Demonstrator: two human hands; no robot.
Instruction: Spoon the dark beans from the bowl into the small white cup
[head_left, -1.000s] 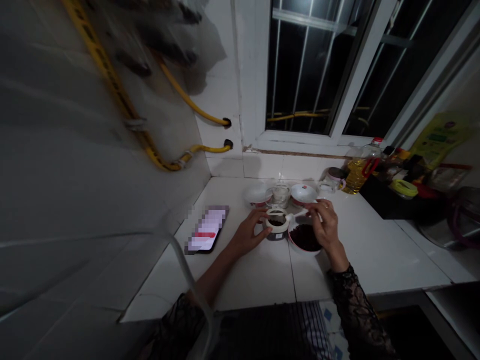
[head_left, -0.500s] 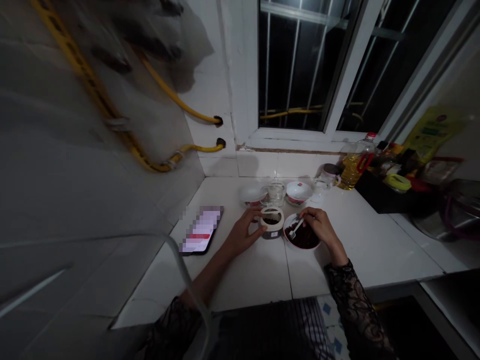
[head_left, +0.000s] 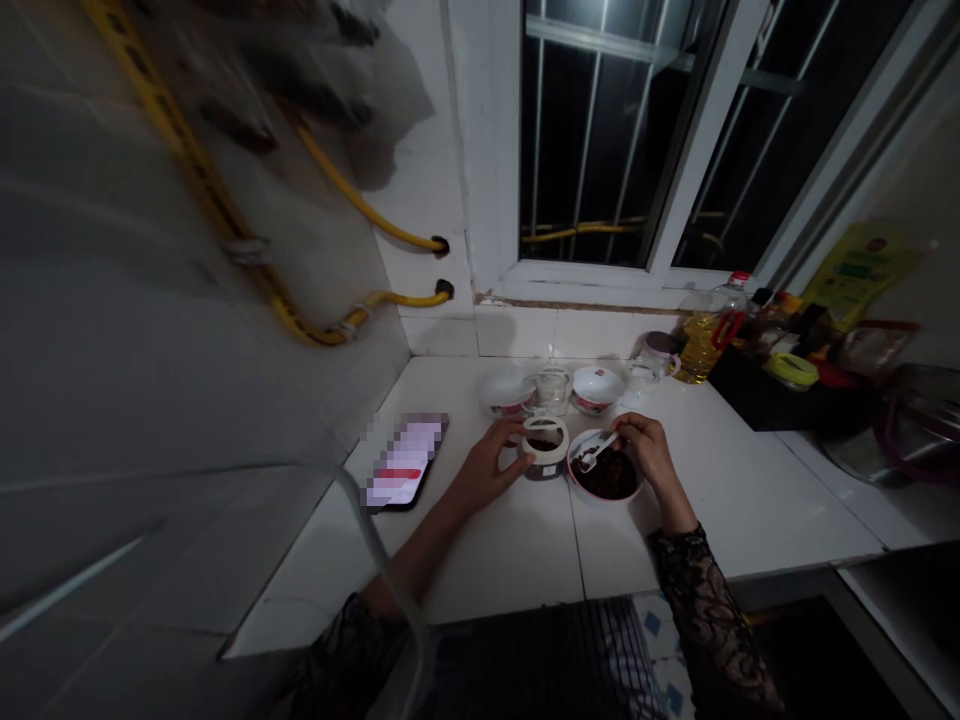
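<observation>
My left hand [head_left: 496,462] is closed around the left side of a small jar [head_left: 545,467] with a white rim and dark contents, which stands on the counter. Between the fingers of my right hand [head_left: 646,447] is the handle of a small white spoon [head_left: 598,453]. The spoon's head is over a white bowl [head_left: 573,474] that holds something dark reddish-brown. Jar and bowl stand side by side, close together. Whether the spoon carries anything is too small to tell.
Behind the jar stand two bowls [head_left: 598,388] and a glass container [head_left: 553,388]. A phone [head_left: 407,462] lies at left. Farther right are a glass mug [head_left: 651,362], an oil bottle [head_left: 701,345], a black box [head_left: 742,390] with condiments, and a metal pot [head_left: 870,430].
My right hand has shifted slightly right, and the spoon is held at a flatter angle over the bowl. My left hand stays at the jar.
</observation>
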